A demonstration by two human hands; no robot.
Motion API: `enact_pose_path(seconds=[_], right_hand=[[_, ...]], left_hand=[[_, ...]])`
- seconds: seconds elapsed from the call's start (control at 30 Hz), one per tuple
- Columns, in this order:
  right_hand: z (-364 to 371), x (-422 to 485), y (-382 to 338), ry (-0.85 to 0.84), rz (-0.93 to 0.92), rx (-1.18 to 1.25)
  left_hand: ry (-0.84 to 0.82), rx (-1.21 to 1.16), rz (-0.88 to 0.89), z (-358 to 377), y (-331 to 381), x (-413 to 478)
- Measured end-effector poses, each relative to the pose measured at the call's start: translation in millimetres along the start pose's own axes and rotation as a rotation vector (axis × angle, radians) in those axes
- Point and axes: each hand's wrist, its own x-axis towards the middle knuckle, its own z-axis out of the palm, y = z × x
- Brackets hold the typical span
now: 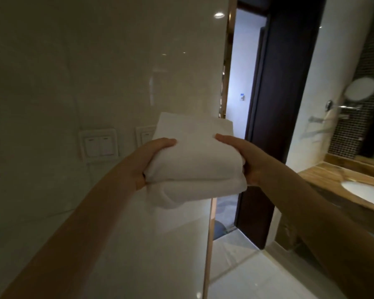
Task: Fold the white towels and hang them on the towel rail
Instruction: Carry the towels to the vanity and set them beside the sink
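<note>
So the folded white towel point(194, 160) is held up in mid-air, about chest height, right in front of a glossy wall panel point(95, 78). It's gripped at its left end by the left hand point(147, 162) and at its right end by the right hand point(244, 158). The fingers are closed on it, thumbs laid on top, the rest hidden underneath. Light switches point(98, 145) can be seen just behind the left hand. Off to the right, a wooden desk point(324, 175) with a sink point(367, 193) is visible, and a round mirror point(362, 88) above it.
</note>
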Motion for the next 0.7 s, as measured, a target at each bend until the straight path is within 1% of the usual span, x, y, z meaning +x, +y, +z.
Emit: enact_pose_path(seconds=[0.3,0.4,0.5,0.7], right_hand=[[-99,-25,-11,0.2,-0.038,-0.004],[-125,-36,-16,0.216,-0.046,0.01],[-146,-48,-18,0.23,-0.052,0.019],[-174,-69,-15,0.458,-0.076,0.028]], left_hand=[[-0.15,0.018,-0.059,94,-13,58],[-0.192,0.029,-0.07,120,-18,76],[-0.273,0.045,-0.097,142,-23,91],[-0.476,0.065,-0.128,185,-30,116]])
